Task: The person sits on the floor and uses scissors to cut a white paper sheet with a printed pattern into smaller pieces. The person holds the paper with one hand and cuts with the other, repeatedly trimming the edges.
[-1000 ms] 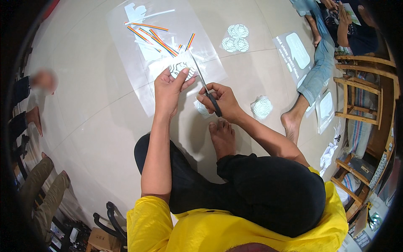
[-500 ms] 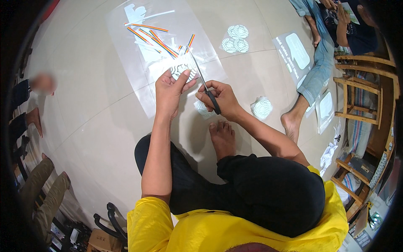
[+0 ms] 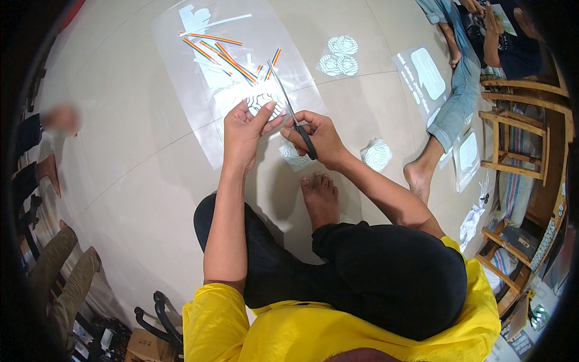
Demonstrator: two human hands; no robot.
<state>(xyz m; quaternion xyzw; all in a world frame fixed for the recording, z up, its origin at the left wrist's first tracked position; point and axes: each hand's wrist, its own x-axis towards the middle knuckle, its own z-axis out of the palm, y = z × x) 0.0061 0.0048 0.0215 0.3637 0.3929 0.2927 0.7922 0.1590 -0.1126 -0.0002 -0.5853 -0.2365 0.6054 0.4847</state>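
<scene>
Between the thumb and fingers of my left hand (image 3: 246, 130) is a white sticker sheet (image 3: 263, 104) printed with black wavy lines. My right hand (image 3: 318, 140) grips a pair of scissors (image 3: 297, 114) by its black handle. The long metal blades point up and away, along the right edge of the sheet; whether they are cutting into it I cannot tell. Beneath my hands lies another wavy-patterned cutout (image 3: 294, 156) on the floor, partly hidden. A similar cutout (image 3: 376, 154) rests to the right of my right hand.
Ahead, a large transparent sheet (image 3: 175, 78) carries rainbow-striped strips (image 3: 232, 63) and white scraps. Round patterned cutouts (image 3: 339, 55) lie farther right, near a sheet with a speech-bubble shape (image 3: 428, 73). A co-worker's leg (image 3: 449, 114) and wooden chairs (image 3: 512, 142) stand at right; other people's feet at left.
The scissors have tilted and shifted very slightly up and left with my right hand. The patterned sheet in my left hand has turned a little.
</scene>
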